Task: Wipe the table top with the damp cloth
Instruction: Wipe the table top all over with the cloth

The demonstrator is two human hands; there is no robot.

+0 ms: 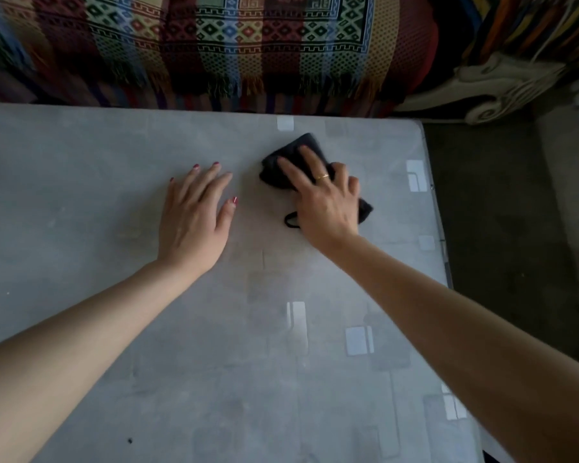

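The grey table top (114,329) fills most of the frame, from the lower edge up to a patterned woven blanket (214,45) along the top. A dark floor (498,195) runs down the right side. Just left of centre, the left hand (194,215) lies flat on the table, fingers straight and slightly spread, holding nothing. Right of centre, the right hand (325,202) presses down on the dark cloth (281,162), fingers extended and spread over it. The cloth lies under the palm and fingers, bunched, showing past the fingertips toward the upper left and behind the hand at right. A gold ring (322,176) sits on one finger.
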